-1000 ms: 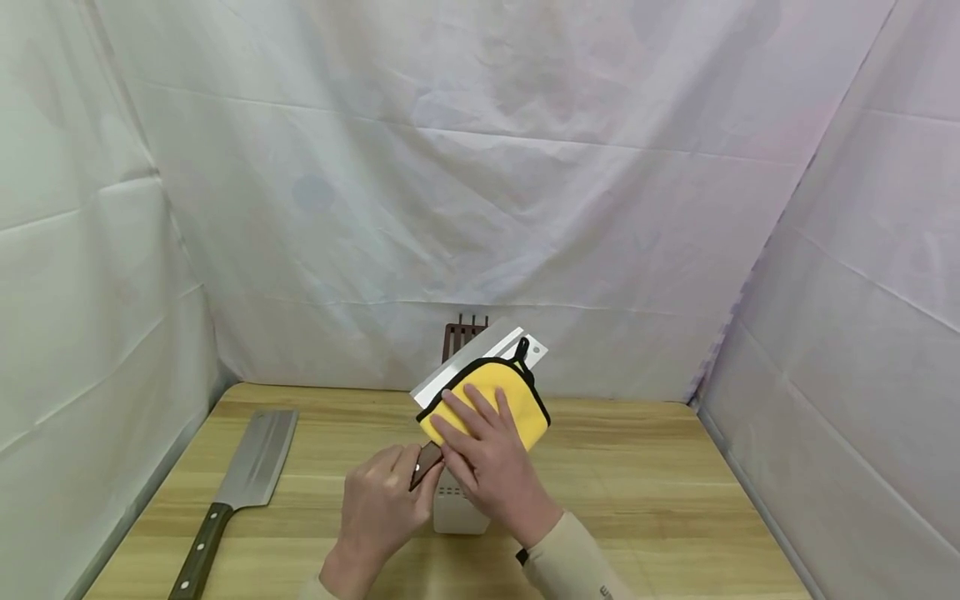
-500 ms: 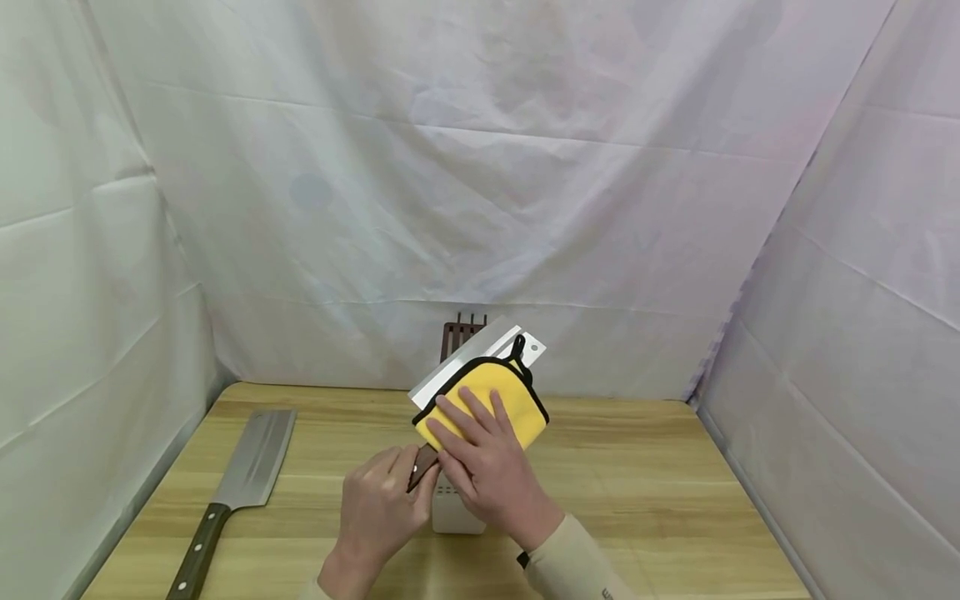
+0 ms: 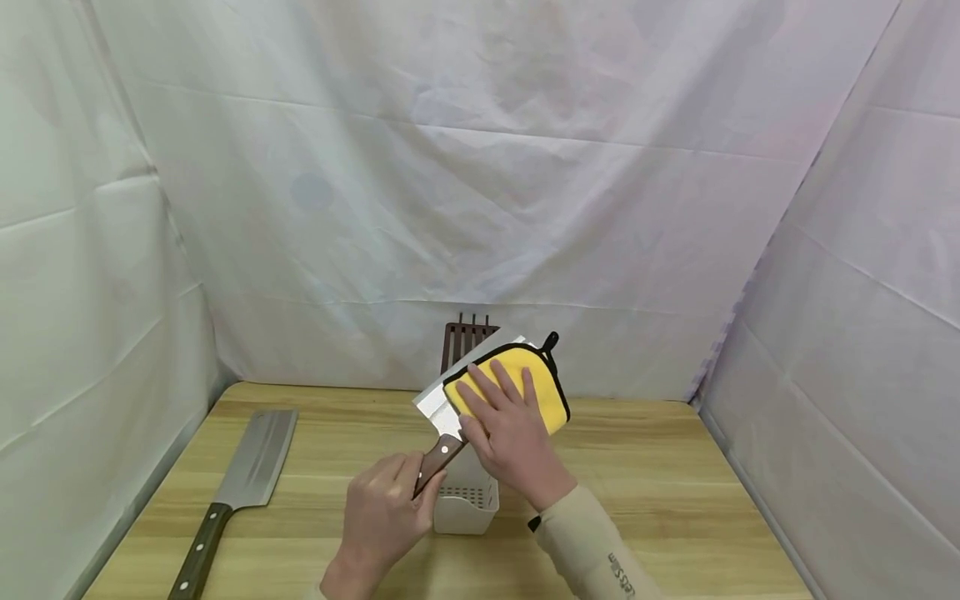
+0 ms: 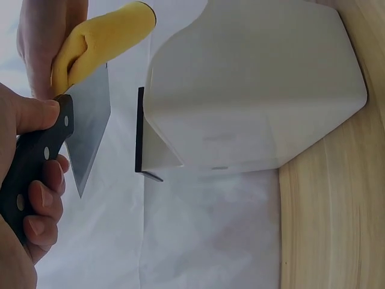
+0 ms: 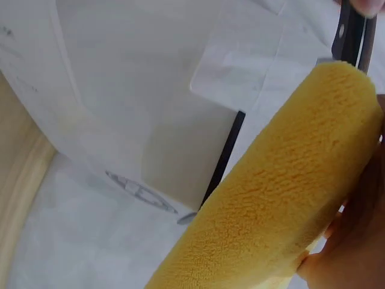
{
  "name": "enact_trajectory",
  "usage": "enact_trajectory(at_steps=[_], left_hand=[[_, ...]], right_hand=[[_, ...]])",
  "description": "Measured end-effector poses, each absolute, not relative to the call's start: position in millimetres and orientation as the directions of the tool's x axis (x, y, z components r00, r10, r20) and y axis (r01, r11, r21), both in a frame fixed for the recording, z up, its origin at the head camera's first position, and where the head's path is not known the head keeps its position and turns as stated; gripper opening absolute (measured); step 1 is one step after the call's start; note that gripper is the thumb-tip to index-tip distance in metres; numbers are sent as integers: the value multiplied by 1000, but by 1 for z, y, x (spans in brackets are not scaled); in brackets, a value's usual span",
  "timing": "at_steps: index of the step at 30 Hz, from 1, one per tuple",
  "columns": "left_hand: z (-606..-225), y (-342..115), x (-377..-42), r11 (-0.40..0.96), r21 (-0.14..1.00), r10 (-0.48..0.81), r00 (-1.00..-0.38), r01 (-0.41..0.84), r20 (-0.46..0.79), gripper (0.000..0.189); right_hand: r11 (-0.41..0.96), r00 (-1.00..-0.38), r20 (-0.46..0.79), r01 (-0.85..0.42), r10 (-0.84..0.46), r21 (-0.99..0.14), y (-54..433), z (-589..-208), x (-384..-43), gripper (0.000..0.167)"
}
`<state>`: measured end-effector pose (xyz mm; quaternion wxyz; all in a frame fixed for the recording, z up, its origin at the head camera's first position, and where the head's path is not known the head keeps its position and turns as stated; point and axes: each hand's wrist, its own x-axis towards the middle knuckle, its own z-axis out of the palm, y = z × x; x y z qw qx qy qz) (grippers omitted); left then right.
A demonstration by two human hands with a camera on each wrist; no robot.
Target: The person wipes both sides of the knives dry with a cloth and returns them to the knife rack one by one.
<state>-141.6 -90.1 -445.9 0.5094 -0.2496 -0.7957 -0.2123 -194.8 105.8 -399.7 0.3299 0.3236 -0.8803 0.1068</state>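
Note:
My left hand (image 3: 386, 508) grips the dark riveted handle (image 3: 439, 458) of a kitchen cleaver (image 3: 442, 408), which slants up to the right above the table. A yellow cloth (image 3: 551, 408) with black edging and a hanging loop lies over the blade, leaving its handle end and upper left edge bare. My right hand (image 3: 513, 437) rests on the cloth, fingers straight and spread. In the left wrist view, the cloth (image 4: 111, 39) is folded around one edge of the blade (image 4: 90, 123). The part of the blade beneath the cloth is hidden.
Behind and below the hands stands a white plastic holder (image 3: 462, 521) with a perforated bottom, and a brown slatted rack (image 3: 457, 346) rises at its back. A second cleaver (image 3: 258, 458) lies on the wooden table (image 3: 637, 500) at left. White sheets enclose the sides and back.
My right hand has slid the cloth up and to the right along the blade. The blade's handle end and more of the handle now show. The left hand has barely moved.

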Motion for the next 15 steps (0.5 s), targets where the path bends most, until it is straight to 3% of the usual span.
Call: enact_trajectory(at_steps=[6,15], left_hand=[[-445,-87,-140,780,68,202,-353,623,913,47],[-446,-86,-141,780,56,216,-352,623,911,49]], right_hand=[[788,-642,586,-615,-495,-8,104,-397,-196,43],[752,-621,525,-656,-582,58,89,-392,-189,43]])
